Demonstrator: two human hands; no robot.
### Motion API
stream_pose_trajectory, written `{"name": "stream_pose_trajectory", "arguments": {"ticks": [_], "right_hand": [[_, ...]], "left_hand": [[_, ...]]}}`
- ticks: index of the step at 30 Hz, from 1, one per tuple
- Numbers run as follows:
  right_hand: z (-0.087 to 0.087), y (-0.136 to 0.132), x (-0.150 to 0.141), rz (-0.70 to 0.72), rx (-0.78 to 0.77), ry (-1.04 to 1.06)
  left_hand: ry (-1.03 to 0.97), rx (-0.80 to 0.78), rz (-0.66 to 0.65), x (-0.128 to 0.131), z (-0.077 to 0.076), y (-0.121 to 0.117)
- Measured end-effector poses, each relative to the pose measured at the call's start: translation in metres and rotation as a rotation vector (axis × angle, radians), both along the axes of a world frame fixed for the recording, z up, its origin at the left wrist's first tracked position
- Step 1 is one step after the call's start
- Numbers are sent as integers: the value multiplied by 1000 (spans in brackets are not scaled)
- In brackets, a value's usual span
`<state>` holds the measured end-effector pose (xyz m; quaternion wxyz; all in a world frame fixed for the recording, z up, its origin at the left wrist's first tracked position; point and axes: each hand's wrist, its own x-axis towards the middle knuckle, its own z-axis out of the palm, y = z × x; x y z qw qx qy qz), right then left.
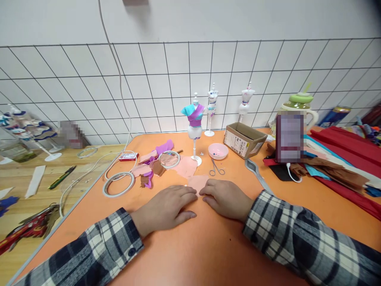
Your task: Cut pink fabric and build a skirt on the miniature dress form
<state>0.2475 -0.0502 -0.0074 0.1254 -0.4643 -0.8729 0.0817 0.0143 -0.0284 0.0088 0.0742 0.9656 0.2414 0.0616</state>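
My left hand (168, 206) and my right hand (226, 197) lie flat, palms down, side by side on the orange table (208, 246), fingers stretched out. Their fingertips touch the near edge of a pale pink piece of fabric (198, 182). Neither hand holds anything. Just beyond lie small scissors (216, 169), a pink dish (218, 151) and a small white mannequin (195, 127) dressed in teal and purple cloth.
Tape rings (118, 184) and purple and brown scraps (151, 167) lie to the left. A cardboard box (244, 140), two more mannequins (212, 107), a green-lidded jug (299, 104) and piled red fabrics (342, 159) are right. A wooden table (29, 190) stands left.
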Motion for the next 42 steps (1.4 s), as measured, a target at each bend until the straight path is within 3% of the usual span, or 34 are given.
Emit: {"name": "stream_pose_trajectory", "arguments": {"ticks": [11,21,27,33,42], "right_hand": [[2,9,6,-8,27,-6],[1,5,-2,36,68,-21],[2,-1,-8,20,73,-97],[1,1,-7,18,42,-100],[-3,4,-8,32,20,-63]], "left_hand": [[-57,34,-56,-3,-5,8],[20,133,114,4,-3,-4],[-1,246,104,6,-5,-4],[2,263,119,9,-3,-7],[19,333,103,10,-12,-8]]}}
